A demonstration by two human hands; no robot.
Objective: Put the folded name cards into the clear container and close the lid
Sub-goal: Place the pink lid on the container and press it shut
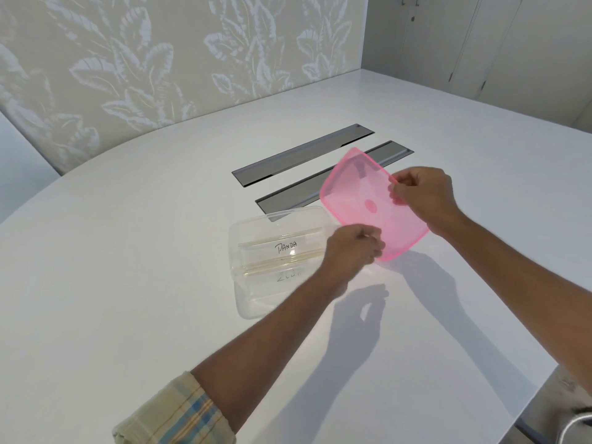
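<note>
Two bare hands over a white table (128, 283); left of centre, clear container (256, 238) resting open on the tabletop; inside it, folded name cards (282, 251) lying flat, top one marked "PANDA", another beneath with unreadable lettering; at centre, left hand (350, 251) with fingers curled, pinching the lower edge of a pink lid (368, 206); lid translucent, tilted, held in the air just right of the container and above its right end; upper centre, two grey table slots (301, 155), partly behind the lid; right of centre, right hand (423, 197) closed on the lid's upper right edge, thumb and fingertips gripping.
</note>
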